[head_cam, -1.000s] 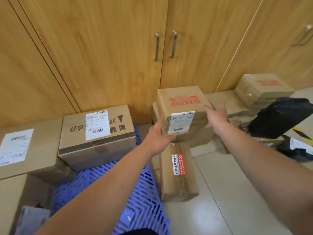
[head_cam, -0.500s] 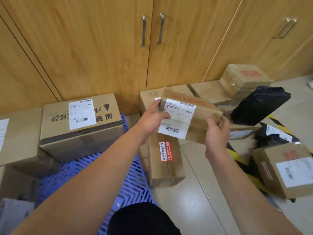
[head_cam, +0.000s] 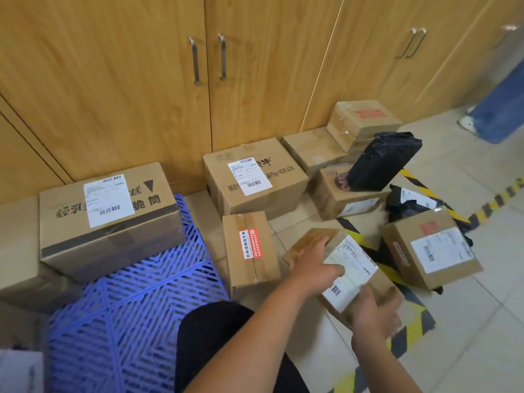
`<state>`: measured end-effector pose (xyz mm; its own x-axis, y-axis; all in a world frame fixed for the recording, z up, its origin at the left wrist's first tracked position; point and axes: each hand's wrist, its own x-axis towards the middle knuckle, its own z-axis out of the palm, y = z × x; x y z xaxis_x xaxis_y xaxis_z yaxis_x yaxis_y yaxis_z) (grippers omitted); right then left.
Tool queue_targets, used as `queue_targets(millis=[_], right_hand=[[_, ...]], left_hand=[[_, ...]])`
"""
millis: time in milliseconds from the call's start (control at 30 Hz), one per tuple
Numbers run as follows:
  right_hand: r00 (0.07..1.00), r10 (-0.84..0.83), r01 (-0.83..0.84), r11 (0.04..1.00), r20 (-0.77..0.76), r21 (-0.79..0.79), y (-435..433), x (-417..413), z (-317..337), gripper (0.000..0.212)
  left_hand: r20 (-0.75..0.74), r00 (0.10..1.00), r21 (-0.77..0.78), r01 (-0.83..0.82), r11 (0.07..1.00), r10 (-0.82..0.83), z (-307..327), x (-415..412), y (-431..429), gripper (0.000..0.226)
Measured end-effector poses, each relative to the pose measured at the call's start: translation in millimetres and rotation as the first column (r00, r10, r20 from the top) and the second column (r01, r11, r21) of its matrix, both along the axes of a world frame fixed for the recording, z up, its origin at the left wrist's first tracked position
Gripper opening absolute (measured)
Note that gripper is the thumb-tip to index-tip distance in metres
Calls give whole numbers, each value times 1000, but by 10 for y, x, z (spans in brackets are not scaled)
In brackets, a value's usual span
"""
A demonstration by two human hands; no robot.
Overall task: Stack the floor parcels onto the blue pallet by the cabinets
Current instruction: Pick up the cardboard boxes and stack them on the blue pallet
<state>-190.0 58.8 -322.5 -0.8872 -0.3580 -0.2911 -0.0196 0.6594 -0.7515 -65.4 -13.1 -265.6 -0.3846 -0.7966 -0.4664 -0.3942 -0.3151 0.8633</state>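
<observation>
Both the left hand [head_cam: 314, 268] and the right hand [head_cam: 374, 313] grasp the parcel [head_cam: 307, 241], the right one blurred at its near corner. It hangs low above the striped floor tape [head_cam: 411, 327], just right of the narrow carton [head_cam: 249, 251] and apart from the blue pallet [head_cam: 136, 307], whose bare grid lies open before the large carton [head_cam: 107, 219]. A dark knee [head_cam: 215, 336] hides the pallet's near edge. Half a second ago the parcel was higher, over the narrow carton.

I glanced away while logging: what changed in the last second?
The labelled parcel, gripped by the left hand and right hand, was lifted off the carton and brought down, nearer the person. The big box on the blue pallet stayed put.
</observation>
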Motion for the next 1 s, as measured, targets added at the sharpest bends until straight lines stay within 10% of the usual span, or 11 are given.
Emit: queue_targets(millis=[300, 633, 800, 1000], right_hand=[[919, 318, -383, 858, 233, 342, 44, -263, -442, 73], [750, 661, -616, 702, -4, 358, -1508, 175, -100, 71], [532, 845, -803, 525, -58, 283, -2149, 714, 17, 70], [90, 996, -911, 79, 8, 405, -2310, 1233, -115, 91]], left_hand=[[70, 993, 220, 81, 972, -99, -27, 541, 213, 63], [67, 876, 10, -479, 878, 477, 71, 1622, -272, 36], [71, 825, 70, -564, 823, 560, -419, 1581, -320, 59], [68, 881, 244, -470, 848, 469, -1342, 1438, -624, 85]])
